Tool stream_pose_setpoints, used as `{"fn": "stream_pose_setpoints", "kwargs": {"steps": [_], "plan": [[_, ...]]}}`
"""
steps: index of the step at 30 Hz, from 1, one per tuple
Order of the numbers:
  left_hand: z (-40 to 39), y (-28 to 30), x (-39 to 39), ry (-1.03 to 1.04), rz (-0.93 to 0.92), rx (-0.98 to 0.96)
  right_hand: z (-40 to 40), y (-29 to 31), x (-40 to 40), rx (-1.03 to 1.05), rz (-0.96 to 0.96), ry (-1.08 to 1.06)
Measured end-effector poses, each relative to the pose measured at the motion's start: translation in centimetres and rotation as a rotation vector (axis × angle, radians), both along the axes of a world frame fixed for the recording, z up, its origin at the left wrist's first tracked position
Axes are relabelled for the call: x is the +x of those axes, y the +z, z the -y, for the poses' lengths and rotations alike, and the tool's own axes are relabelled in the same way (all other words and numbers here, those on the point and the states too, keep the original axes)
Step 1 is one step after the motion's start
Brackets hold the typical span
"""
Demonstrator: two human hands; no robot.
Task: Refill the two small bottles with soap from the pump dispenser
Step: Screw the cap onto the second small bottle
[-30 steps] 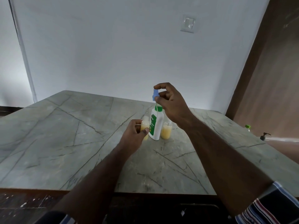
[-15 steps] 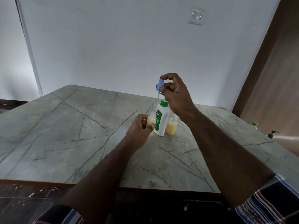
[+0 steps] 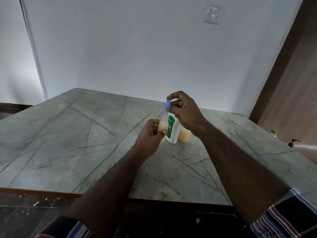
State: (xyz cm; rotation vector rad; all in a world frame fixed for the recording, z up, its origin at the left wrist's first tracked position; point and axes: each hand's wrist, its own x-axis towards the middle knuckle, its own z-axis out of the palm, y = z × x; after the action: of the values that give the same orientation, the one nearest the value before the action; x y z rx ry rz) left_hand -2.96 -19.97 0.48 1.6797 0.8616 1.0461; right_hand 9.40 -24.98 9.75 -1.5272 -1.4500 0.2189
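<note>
Closest to the person, the left hand (image 3: 151, 133) is wrapped around a small clear bottle with yellow soap inside (image 3: 162, 127), fingers curled shut on it and thumb across the front. The bottle stands up straight on the grey stone table with dark lines (image 3: 68, 134), or just above it; the hand hides its bottom. Right beside it stands the tall white soap bottle with a green label (image 3: 173, 130), and on the far side of that sits a second small bottle of yellow soap (image 3: 184, 136), with no hand on it. A bit farther back and higher, the right hand (image 3: 185, 112) pinches a little blue pump top (image 3: 167, 105) between thumb and fingertips. A thin tube seems to hang down from the blue top, but it is hard to see. The blue top is just above the open mouth of the held bottle, a little to the right. I think it needs to come straight over that mouth so the soap goes in.
</note>
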Motion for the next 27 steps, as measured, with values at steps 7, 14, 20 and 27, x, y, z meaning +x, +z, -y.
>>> {"fn": "stream_pose_setpoints", "kwargs": {"steps": [7, 14, 20, 27], "plan": [[-0.3, -0.2, 0.1, -0.003, 0.010, 0.003, -0.1, -0.4, 0.7, -0.035, 0.031, 0.021], [-0.4, -0.3, -0.1, -0.002, 0.021, 0.023, -0.2, -0.5, 1.1, -0.083, 0.055, 0.094], [-0.2, -0.1, -0.2, 0.025, -0.004, 0.075, -0.7, -0.7, 0.9, -0.077, 0.135, 0.050], [-0.2, 0.1, -0.2, 0.046, -0.016, 0.083, -0.4, 0.0, 0.9, -0.131, 0.125, 0.112]]}}
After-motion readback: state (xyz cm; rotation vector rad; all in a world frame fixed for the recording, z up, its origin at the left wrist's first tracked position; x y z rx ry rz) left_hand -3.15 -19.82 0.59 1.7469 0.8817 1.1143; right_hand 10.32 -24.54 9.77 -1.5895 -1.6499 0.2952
